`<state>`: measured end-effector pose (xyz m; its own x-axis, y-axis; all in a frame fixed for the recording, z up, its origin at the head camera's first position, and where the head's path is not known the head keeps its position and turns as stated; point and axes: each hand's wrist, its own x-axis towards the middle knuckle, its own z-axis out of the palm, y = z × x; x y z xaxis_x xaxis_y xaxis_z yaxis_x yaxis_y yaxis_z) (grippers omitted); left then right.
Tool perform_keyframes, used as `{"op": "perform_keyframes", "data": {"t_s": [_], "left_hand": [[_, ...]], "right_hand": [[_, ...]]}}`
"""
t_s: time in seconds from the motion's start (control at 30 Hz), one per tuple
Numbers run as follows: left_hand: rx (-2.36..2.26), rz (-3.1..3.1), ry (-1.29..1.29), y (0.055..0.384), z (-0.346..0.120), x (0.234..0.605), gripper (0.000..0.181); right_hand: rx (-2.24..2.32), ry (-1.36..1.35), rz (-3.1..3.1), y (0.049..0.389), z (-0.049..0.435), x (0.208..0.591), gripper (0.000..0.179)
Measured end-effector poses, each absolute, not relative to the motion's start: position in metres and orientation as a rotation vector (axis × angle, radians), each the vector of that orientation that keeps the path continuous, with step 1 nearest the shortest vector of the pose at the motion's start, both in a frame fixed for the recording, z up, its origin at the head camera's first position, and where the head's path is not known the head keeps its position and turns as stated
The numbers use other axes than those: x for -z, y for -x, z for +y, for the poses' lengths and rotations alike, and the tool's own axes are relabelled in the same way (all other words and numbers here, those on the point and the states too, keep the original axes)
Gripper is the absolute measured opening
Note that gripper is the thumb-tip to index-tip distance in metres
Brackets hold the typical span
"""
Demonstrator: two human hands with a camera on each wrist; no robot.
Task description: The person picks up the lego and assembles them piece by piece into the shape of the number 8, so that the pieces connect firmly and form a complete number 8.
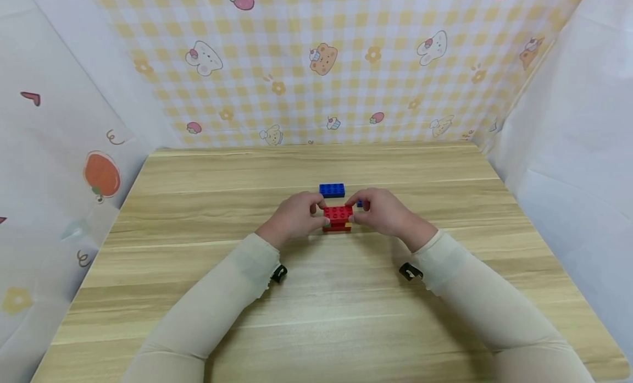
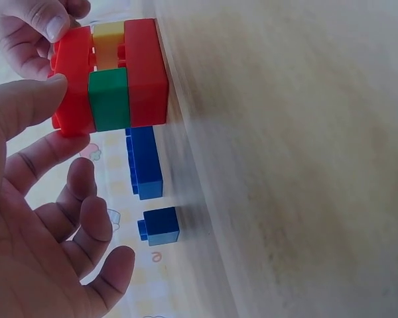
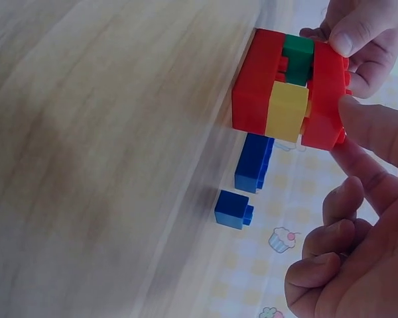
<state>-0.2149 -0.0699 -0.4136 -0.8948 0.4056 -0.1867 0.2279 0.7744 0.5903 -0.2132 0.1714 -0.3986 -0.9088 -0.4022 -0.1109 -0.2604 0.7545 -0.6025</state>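
A red brick point(image 1: 338, 213) lies across a green brick point(image 2: 109, 99) and a yellow brick point(image 3: 287, 111), which stand on a lower red brick point(image 2: 146, 73). Yellow studs show in a narrow gap beneath the upper red brick in the right wrist view. My left hand point(image 1: 298, 215) pinches the upper brick's left end between thumb and index finger, above the green brick. At its right end, my right hand point(image 1: 386, 211) pinches it the same way, above the yellow brick. The other fingers of both hands are loosely curled.
Behind the stack lies a long blue brick point(image 1: 332, 190) on the wooden table point(image 1: 316, 306). A small blue brick point(image 1: 360, 203) is partly covered by my right hand. One small blue brick point(image 2: 162, 226) also shows in the left wrist view. A patterned cloth point(image 1: 321, 97) hangs behind the table.
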Motion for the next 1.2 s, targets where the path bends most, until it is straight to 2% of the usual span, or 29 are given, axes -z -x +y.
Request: {"op": "perform_keyframes", "data": {"t_s": [0.67, 0.93, 1.2], "left_hand": [[-0.824, 2.677, -0.499, 0.213, -0.070, 0.411, 0.026], [-0.846, 2.675, -0.526, 0.218, -0.084, 0.413, 0.042], [-0.872, 2.710, -0.453, 0.230, -0.099, 0.411, 0.048]], "right_hand": [[1.097, 0.437, 2.639, 0.208, 0.174, 0.411, 0.031], [1.136, 0.421, 2.608, 0.209, 0.174, 0.414, 0.031], [1.141, 0.454, 2.602, 0.212, 0.176, 0.416, 0.031]]}}
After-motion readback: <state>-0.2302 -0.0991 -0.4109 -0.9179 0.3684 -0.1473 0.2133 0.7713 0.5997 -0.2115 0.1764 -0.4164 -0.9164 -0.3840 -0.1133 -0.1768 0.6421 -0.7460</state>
